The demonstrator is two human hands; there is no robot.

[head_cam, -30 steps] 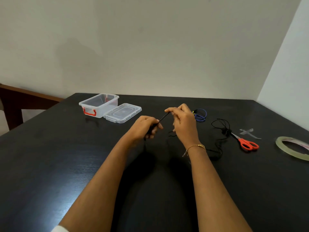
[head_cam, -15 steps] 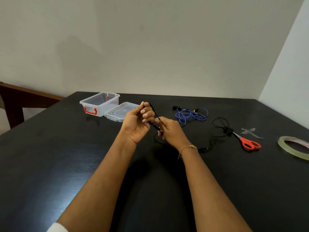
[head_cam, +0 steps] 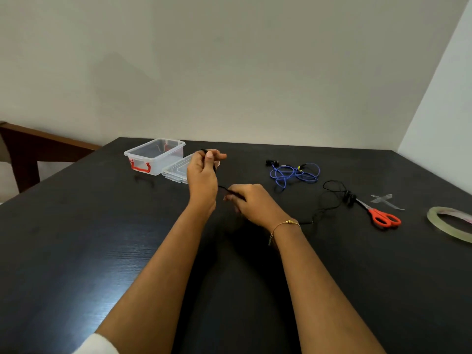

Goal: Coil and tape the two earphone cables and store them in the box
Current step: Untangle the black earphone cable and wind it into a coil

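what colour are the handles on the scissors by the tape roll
Orange-red handles on the metal-bladed scissors, clearest in the head view, the only one.

Black wood-grain tabletop (head_cam: 76,251), carrying all items listed. Scissors (head_cam: 380,215) with orange-red handles, lying flat at the right, blades pointing far-left; just beyond them, two short strips of clear tape (head_cam: 385,200) laid crosswise on the surface. Dark brown wooden furniture piece (head_cam: 30,146), at the far left beyond the tabletop edge, exact kind not discernible; plain pale wall (head_cam: 229,72) behind, meeting a second wall at the right.
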